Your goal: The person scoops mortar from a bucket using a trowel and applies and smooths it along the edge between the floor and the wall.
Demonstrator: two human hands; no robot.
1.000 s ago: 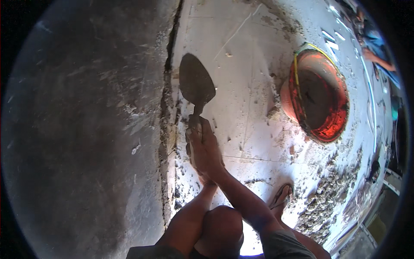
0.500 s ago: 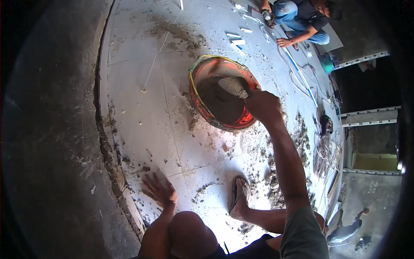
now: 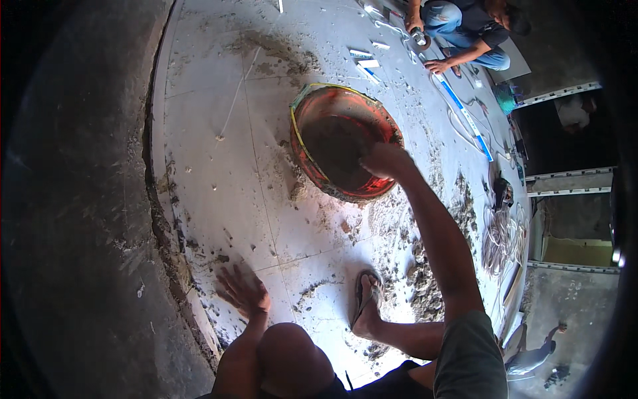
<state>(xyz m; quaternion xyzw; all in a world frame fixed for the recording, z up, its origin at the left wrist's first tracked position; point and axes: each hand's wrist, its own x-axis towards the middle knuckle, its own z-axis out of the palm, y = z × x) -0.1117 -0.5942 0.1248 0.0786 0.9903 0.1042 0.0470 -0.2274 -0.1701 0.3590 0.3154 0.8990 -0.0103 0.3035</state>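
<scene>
An orange-red tub (image 3: 381,121) with a yellow band along its rim stands on the tiled floor ahead of me. Grey wet mortar (image 3: 334,147) fills its lower part. My right hand (image 3: 388,161) is inside the tub's right side, closed round the handle of a trowel. The blade cannot be made out now against the mortar; it showed a moment ago. Palm down with fingers spread, my left hand (image 3: 244,291) rests on the floor near the rough wall edge.
Mortar crumbs (image 3: 425,286) litter the pale tiles right of my sandalled foot (image 3: 367,302). At the far right a person (image 3: 465,33) crouches with a power tool (image 3: 420,38) beside a blue-and-white strip (image 3: 458,106). Coiled cable (image 3: 503,239) lies at the right. A dark wall (image 3: 80,199) borders the left.
My right hand has moved slightly left and down into the tub, and the mortar-laden trowel blade has dropped out of sight. My left hand stays put. The other person's tool has shifted slightly.
</scene>
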